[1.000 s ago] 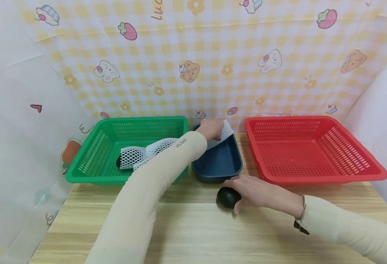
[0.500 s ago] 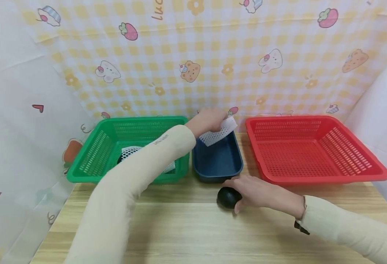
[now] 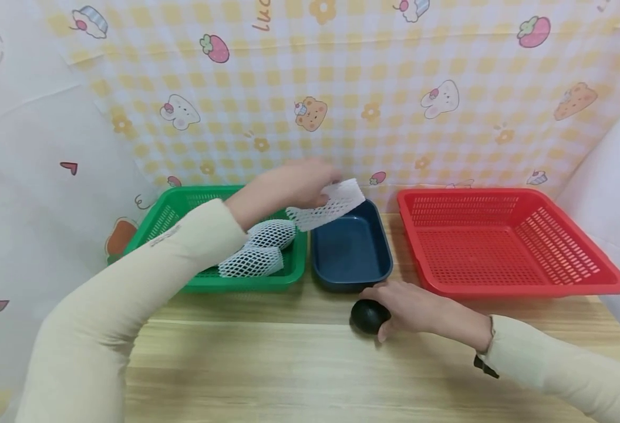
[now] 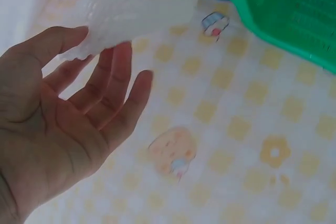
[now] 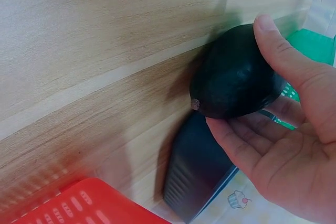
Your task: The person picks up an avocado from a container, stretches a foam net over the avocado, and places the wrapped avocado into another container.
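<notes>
My left hand (image 3: pixel 300 183) pinches a white foam net sleeve (image 3: pixel 336 204) by its edge, raised above the gap between the green basket and the dark blue tray. In the left wrist view, the thumb and fingertips meet at one end of the sleeve, which hangs loose and looks flat. My right hand (image 3: pixel 409 306) grips a dark green avocado (image 3: pixel 369 317) over the wooden table, just in front of the tray. The right wrist view shows the thumb on one side of the avocado (image 5: pixel 236 74), fingers under the other, its stem end exposed.
The green basket (image 3: pixel 246 286) at left holds several white foam-netted pieces (image 3: pixel 254 262), partly hidden by the left sleeve. The dark blue tray (image 3: pixel 351 249) stands in the middle, and a red basket (image 3: pixel 479 252) at right. A patterned cloth (image 3: pixel 268 76) hangs behind.
My left hand has lifted the foam net sleeve out of the blue tray and moved it left, toward the green basket. The right hand stays on the avocado in the same spot.
</notes>
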Available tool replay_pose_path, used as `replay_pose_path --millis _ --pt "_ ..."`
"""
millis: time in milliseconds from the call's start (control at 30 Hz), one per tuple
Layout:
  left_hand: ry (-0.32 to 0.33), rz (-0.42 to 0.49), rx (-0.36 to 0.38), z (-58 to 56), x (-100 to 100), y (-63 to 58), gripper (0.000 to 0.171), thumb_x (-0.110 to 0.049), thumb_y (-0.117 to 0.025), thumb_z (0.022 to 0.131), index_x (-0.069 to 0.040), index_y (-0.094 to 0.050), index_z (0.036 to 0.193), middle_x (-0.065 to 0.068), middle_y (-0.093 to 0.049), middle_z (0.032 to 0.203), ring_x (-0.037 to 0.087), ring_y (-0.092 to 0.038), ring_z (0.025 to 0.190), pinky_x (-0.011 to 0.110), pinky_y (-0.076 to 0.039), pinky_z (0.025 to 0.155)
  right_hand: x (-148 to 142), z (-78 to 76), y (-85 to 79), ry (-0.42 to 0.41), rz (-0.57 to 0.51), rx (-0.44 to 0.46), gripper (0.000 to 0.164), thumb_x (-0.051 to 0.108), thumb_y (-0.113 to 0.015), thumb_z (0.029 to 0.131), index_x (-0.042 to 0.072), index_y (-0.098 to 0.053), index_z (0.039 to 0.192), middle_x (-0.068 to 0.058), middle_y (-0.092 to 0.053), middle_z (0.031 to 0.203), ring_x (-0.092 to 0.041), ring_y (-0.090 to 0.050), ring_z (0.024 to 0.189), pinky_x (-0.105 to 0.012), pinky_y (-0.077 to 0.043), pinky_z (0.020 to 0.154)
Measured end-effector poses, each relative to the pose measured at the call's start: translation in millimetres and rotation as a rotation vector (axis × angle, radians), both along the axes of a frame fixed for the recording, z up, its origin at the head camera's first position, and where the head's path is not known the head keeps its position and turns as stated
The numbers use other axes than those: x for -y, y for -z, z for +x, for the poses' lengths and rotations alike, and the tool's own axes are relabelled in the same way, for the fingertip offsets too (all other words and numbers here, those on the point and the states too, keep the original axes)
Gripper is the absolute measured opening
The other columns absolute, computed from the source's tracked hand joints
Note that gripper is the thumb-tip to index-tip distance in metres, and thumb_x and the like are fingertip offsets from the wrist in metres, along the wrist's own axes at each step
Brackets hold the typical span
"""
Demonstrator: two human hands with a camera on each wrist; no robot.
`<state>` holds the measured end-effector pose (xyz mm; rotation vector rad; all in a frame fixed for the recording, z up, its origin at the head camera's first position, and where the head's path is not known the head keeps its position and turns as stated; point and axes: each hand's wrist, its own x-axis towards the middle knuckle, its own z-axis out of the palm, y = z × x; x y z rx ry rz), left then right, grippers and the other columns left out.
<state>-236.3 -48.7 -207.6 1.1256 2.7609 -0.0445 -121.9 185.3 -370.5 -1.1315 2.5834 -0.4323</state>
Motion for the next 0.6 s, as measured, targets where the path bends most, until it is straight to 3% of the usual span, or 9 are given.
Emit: replay_pose_path --millis 200,367,600 --pt "-0.003 -0.036 -0.035 30.7 31.0 -5.8 0.042 -0.017 -0.065 0.100 -0.011 -0.055 0.140 0.010 -0.064 0.123 0.026 -0.060 0.102 0.040 -0.053 0.078 -1.9 -0.8 1.0 0.001 -0.006 -0.006 0.067 0.033 -0.095 0.068 0.007 -0.067 0.123 -0.003 -0.068 0.108 -0.019 -0.063 0.091 -0.038 -0.055 0.078" --pt "0.029 -0.051 -0.042 46.5 48.7 3.5 0.042 -0.015 -0.066 0.099 -0.010 -0.056 0.140 0.011 -0.064 0.117 0.026 -0.061 0.093 0.040 -0.053 0.072 -2.9 -0.8 1.5 0.006 -0.002 -0.014 0.065 0.033 -0.096 0.069 0.008 -0.067 0.122 -0.002 -0.068 0.106 -0.019 -0.063 0.090 -0.037 -0.055 0.076" --pt "0.059 -0.020 -0.042 63.5 58.6 18.2 0.044 -0.017 -0.068 0.098 -0.011 -0.057 0.141 0.010 -0.062 0.119 0.024 -0.059 0.099 0.038 -0.054 0.077 -1.8 0.5 3.1 -0.010 0.001 -0.034 0.068 0.035 -0.095 0.070 0.005 -0.067 0.123 -0.005 -0.069 0.109 -0.018 -0.065 0.091 -0.037 -0.055 0.075"
